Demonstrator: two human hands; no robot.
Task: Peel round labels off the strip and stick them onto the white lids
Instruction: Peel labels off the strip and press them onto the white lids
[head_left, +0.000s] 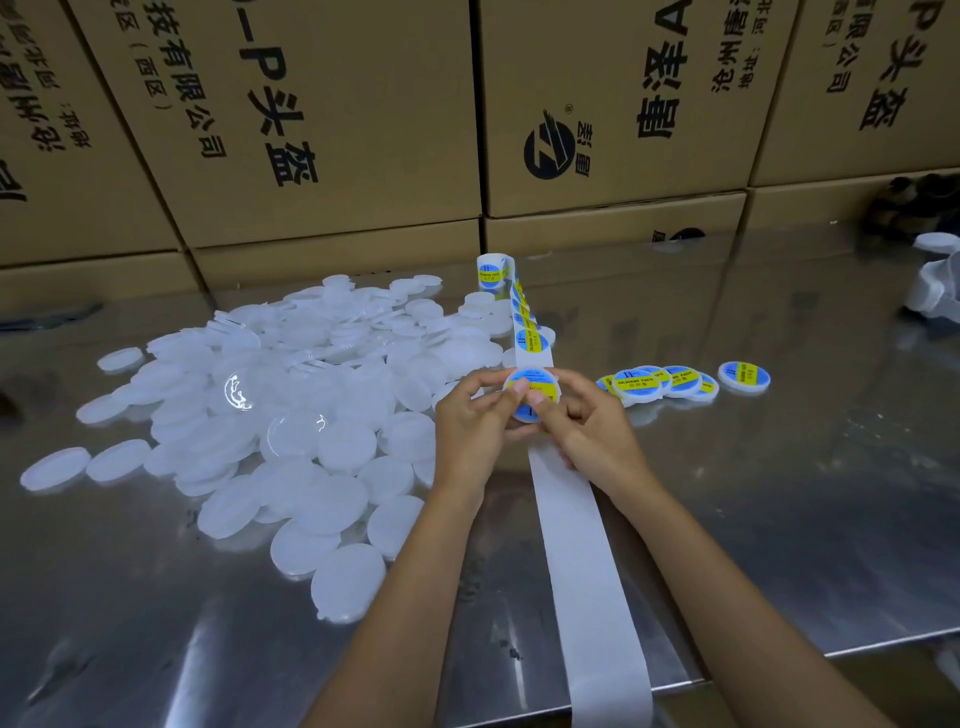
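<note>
A lid (531, 392) held above the counter (779, 493) at centre is getting its label (535, 378) pressed on. Left hand (470, 423) pinches its rim; right hand (582, 423) thumbs the label flat. Next, likely: drop it with the labelled lids (675, 382) at 3 o'clock, then peel from the strip (532, 340) at 12. Bare lids (291, 415) lie at 9.

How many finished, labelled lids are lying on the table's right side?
About 6: five overlapping in a cluster, one apart to its right. Overlap may hide more.
</note>
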